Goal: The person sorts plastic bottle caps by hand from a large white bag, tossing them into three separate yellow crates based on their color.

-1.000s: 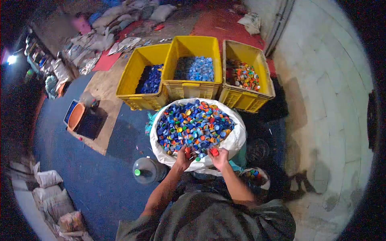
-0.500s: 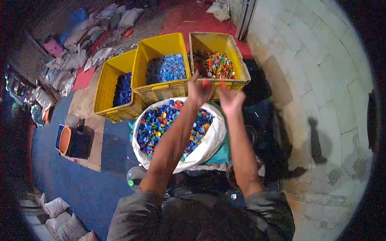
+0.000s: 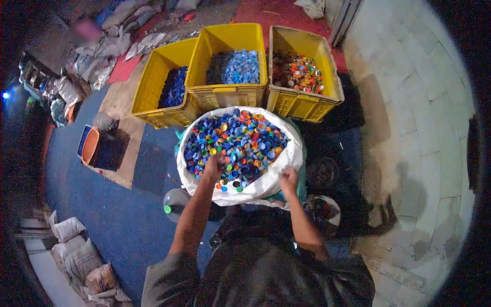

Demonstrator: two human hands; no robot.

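A white sack (image 3: 249,195) full of mixed bottle caps (image 3: 240,138), mostly blue with red, orange, green and yellow ones, stands with its rim rolled back. Over the near left part of the caps is my left hand (image 3: 214,168), its fingers curled down at the pile. Whether a cap sits between those fingertips is hidden by blur. My right hand (image 3: 289,182) is closed, by the sack's right rim; what it holds, if anything, does not show. A few loose caps lie on the near white fold, between the hands.
Behind the sack stand three yellow crates: one with dark blue caps (image 3: 174,88), one with light blue caps (image 3: 242,67), one with orange and mixed caps (image 3: 305,73). A clear bottle (image 3: 177,201) is at front left, an orange container (image 3: 90,146) farther left, a wall (image 3: 404,117) right.
Both hands have come back from the right crate toward me, down to the sack; the left is at the caps, the right by the rim. The view has shifted, so crates and sack appear farther right.
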